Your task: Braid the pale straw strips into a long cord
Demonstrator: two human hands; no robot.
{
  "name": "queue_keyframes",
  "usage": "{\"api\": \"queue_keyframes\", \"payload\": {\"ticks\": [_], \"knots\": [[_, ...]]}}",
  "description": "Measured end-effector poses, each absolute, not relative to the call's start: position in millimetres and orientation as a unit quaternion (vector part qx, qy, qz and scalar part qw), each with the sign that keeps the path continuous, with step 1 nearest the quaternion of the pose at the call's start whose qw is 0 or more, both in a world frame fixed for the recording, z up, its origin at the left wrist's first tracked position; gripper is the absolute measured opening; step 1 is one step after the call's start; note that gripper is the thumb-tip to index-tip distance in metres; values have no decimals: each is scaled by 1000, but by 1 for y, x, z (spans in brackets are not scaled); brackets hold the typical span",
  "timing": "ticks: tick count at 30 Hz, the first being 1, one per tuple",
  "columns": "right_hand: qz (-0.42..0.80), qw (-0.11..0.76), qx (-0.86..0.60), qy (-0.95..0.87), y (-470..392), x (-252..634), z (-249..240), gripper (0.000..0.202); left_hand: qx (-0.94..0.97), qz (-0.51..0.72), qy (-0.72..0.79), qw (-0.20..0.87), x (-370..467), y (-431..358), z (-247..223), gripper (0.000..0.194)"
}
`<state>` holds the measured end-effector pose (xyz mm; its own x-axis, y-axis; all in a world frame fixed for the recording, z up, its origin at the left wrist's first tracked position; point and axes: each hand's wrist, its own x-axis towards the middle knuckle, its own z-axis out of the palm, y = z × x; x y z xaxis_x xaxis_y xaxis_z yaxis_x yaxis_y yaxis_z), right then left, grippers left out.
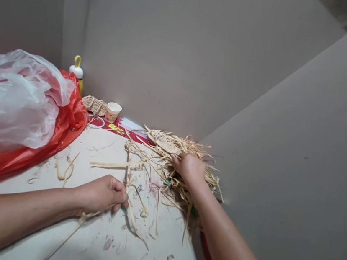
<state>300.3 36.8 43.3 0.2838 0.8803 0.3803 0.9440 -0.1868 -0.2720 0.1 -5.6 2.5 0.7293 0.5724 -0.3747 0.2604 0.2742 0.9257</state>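
Note:
My left hand (111, 195) is closed, thumb and fingers pinching a pale straw strip (64, 236) that trails down toward the front of the table. Beside its fingertips a twisted straw cord (128, 162) runs up the tabletop, with loose ends spread below. My right hand (190, 169) reaches into a heap of dry straw strips (181, 192) at the table's right edge. Its fingertips are partly hidden among the strips, so what they hold does not show. Just behind that hand, an oval woven straw piece (164, 142) lies on the heap.
Red and clear plastic bags (21, 103) bulge over the left side. Along the back stand a paper cup (113, 112), a woven straw sole (94, 105) and a yellow-topped bottle (76, 69). White sticks (131, 125) lie near the wall (169, 62). Straw scraps (65, 169) litter the white table (90, 238).

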Motion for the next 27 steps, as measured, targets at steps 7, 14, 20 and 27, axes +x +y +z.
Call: {"api": "queue_keyframes", "payload": {"ticks": [7,14,20,27], "knots": [[78,412,-731,-539,48,314,87,14,594,109,355,714,-1,-6,4,32],[88,586,-664,-457,32,334,166,45,592,110,355,715,-1,-7,3,35],[151,466,-746,-451,36,350,158,36,589,119,347,720,-2,-6,-2,37],[40,346,-792,-501,47,380,142,16,589,122,344,721,-1,-5,-4,33]]}}
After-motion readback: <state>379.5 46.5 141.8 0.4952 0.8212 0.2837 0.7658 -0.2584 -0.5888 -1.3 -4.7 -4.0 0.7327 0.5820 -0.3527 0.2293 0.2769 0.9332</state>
